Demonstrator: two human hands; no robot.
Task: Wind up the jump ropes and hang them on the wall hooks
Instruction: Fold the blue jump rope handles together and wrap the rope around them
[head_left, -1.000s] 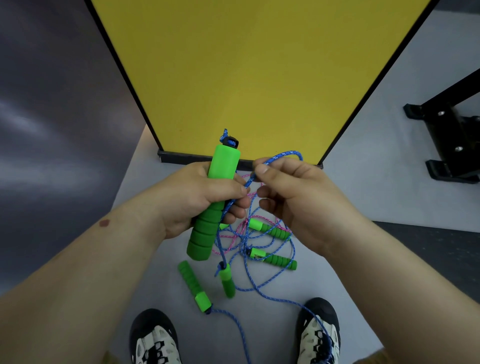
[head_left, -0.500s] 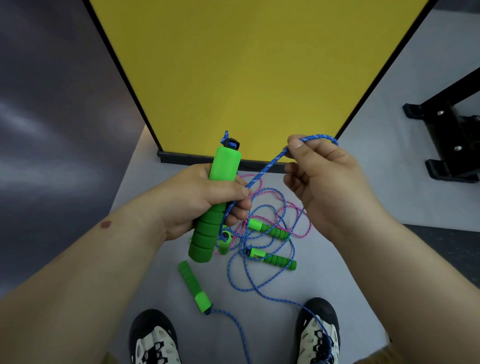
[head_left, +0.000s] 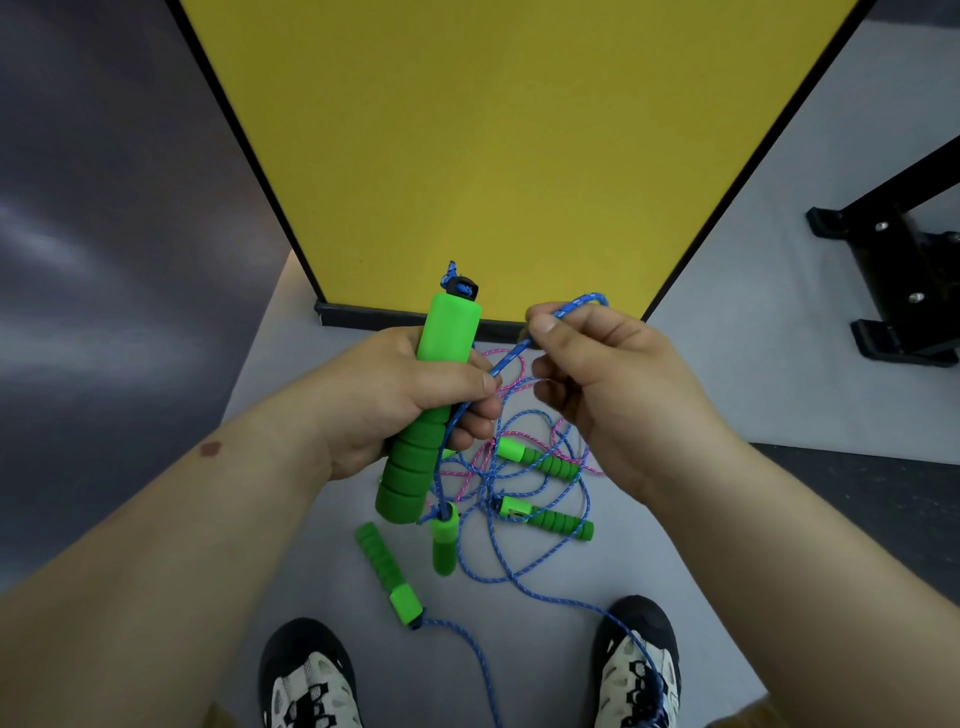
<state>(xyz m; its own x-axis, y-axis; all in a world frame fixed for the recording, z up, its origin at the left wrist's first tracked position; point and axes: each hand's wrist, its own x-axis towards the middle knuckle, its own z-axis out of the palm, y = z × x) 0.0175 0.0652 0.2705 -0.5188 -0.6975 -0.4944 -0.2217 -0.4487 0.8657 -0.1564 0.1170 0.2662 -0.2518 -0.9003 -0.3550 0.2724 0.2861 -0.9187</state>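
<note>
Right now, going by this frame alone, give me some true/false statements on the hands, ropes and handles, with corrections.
1. The left hand grips a green handle. True.
2. The right hand is empty. False: it pinches a blue rope.
3. Pink rope lies tangled on the floor. True.
4. All handles are off the floor. False: at least three lie there, one near the left shoe.
5. A rope hangs on a hook. False: no hook is visible.
</note>
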